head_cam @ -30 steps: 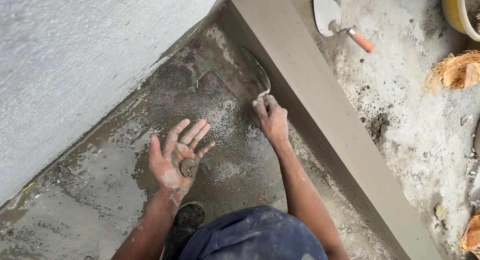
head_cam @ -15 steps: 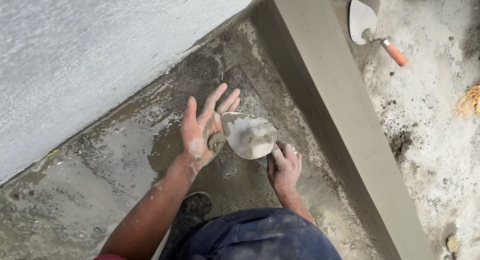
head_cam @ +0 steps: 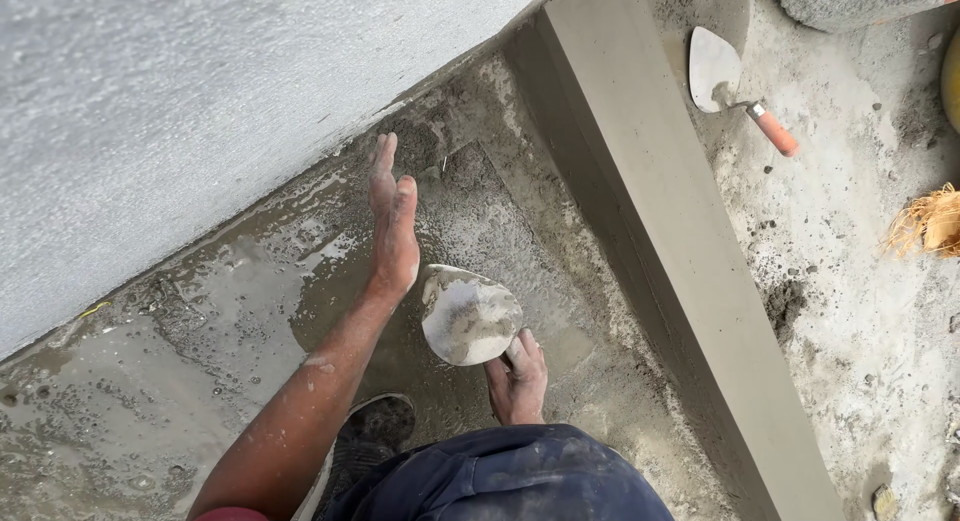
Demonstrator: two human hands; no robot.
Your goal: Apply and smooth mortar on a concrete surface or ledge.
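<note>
Mortar-caked trowel [head_cam: 468, 318] gripped by right hand [head_cam: 518, 379] | left hand [head_cam: 392, 221] flat, fingers extended, empty

head camera looks steeply down, close over wet cement floor [head_cam: 200, 331].

Right hand [head_cam: 518, 381] grips a mortar-smeared trowel [head_cam: 468, 316], blade face up just above its fingers. Left hand [head_cam: 392, 219] is flat and edge-on, fingers stretched toward the grey wall [head_cam: 180, 111], its heel just beside the blade's tip. Wet cement floor [head_cam: 200, 321] lies beneath both hands. Well right of the fingers, past the smooth kerb [head_cam: 680, 251], lies a second trowel [head_cam: 735, 86] with an orange handle.
</note>
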